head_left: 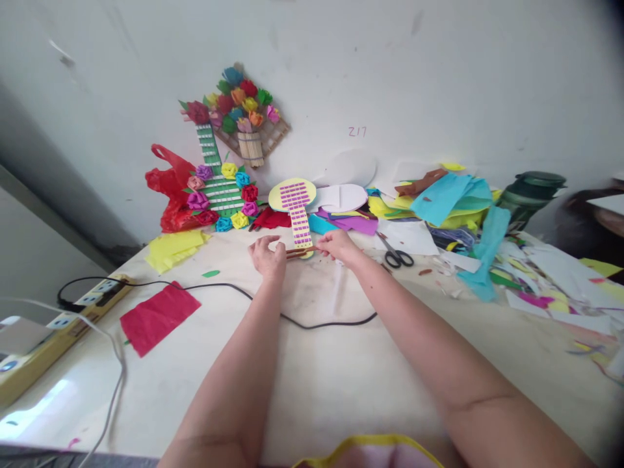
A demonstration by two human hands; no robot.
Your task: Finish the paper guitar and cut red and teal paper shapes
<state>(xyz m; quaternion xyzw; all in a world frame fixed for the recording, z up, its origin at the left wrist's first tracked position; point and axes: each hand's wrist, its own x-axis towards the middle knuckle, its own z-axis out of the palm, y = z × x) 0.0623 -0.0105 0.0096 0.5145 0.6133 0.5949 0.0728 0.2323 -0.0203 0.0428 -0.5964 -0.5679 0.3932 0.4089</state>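
Observation:
Both my arms reach far out over the table. My left hand (267, 255) and my right hand (337, 246) each pinch one end of a thin brown paper strip (298, 251) held level between them. Just behind the strip lies a yellow paper paddle (294, 198) with rows of purple squares. Fingers of both hands are curled closed on the strip.
Black-handled scissors (396, 256) lie right of my right hand. A black cable (312, 322) crosses the table. A red paper sheet (158, 315) and a power strip (73, 312) lie left. Paper flower crafts (221, 195) lean on the wall. Coloured paper scraps (453, 198) pile at the right.

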